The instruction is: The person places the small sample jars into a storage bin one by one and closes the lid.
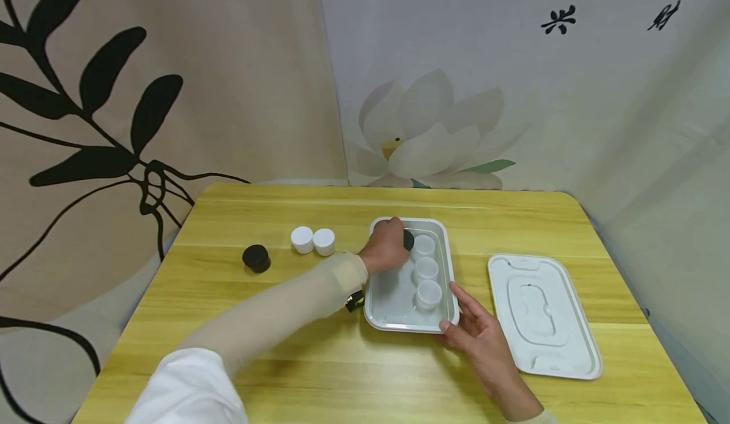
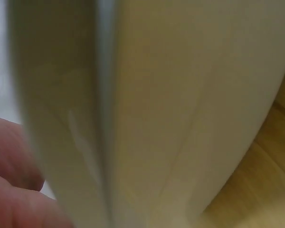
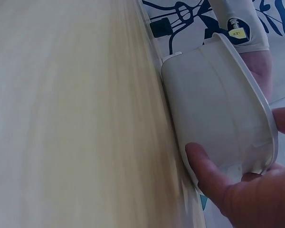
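Note:
A white plastic box [image 1: 371, 313] stands uncovered on the table. My left hand [image 1: 389, 245] reaches inside over its far left part, fingers curled at a small black round jar [image 1: 408, 240] that shows only partly beside them. In a line along the box's right side stand a white jar [image 1: 424, 247], another white jar [image 1: 426, 270] and a nearer white jar [image 1: 428, 295]. At the near right corner my right hand [image 3: 247, 194] grips the box wall and rim between thumb and fingers. The box wall [image 2: 190, 95] fills most of the left wrist view, blurred.
Right of the box lies its white lid [image 1: 544, 316], flat. To the left stand a black jar [image 1: 256, 258] and two touching white jars, one [image 1: 302, 239] beside the other [image 1: 324, 241]. A patterned curtain [image 1: 256, 75] hangs behind the wooden table [image 1: 331, 373].

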Demonstrator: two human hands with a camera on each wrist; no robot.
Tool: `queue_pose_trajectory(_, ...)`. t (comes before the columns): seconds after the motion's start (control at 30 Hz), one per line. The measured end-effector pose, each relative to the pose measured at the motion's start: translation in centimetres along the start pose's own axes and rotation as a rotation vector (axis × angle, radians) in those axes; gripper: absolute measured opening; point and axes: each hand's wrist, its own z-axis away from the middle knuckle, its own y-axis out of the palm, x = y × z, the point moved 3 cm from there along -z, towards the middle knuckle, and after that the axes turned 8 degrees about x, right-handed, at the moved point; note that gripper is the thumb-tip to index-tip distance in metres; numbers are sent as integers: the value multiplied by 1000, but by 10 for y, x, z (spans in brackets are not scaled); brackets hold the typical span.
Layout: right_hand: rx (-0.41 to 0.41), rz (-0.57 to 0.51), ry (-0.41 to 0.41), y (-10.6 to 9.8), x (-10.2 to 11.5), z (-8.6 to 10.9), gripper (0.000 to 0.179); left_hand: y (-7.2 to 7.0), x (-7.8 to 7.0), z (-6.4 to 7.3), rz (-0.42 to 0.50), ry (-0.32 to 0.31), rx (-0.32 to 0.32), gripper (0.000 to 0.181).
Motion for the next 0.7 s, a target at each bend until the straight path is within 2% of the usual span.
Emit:
queue_pose_trajectory(0.13,-3,4,5,0,0,-1,78,3,-1,-2,-70,-15,-4,51)
queue_pose_trajectory(0.23,6,7,1,-1,0,-1,78,8,-1,-3,-165,-3,1,53)
queue_pose_trajectory(0.33,20,4,-13,0,0,-1,78,12,-3,-1,-220,13,0,55)
queue_pose_trajectory(0.5,22,1,-24,1,1,-1,77,15,-4,0,-230,22,-19,54)
queue_pose_trajectory(0.6,16,2,-20,1,1,0,77,16,-3,-1,-227,21,-8,53)
queue_pose_trajectory(0.7,11,4,-13,0,1,0,78,16,-3,-2,-197,1,13,59)
